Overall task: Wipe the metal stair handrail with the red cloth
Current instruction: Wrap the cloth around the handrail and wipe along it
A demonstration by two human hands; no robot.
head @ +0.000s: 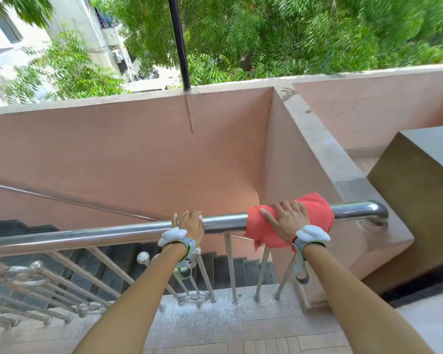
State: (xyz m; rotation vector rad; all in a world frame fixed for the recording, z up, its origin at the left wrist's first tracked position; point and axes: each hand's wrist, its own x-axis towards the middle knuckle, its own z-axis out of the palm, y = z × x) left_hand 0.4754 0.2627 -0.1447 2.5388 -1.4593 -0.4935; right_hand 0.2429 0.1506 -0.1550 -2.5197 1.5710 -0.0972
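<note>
The handrail carried the red cloth draped near its curved right end, the right hand spread flat upon it; the left hand gripped bare rail, whose long descending stretch probably remained unwiped.

Metal handrail runs L-to-R across the frame, curving down at its R end near the pink wall. Red cloth is draped over the rail, just short of that curved end. Right hand lies flat on the cloth, fingers spread, pressing it onto the rail. Left hand grips bare rail w/ fingers curled over, left of the cloth and apart from it. Both wrists carry white/grey strapped devices. Below the rail: thin metal balusters w/ ball ornaments, dark stairs descending to the L. Speckled tile floor under the rail. Beyond the wall, green trees and a black pole.
</note>
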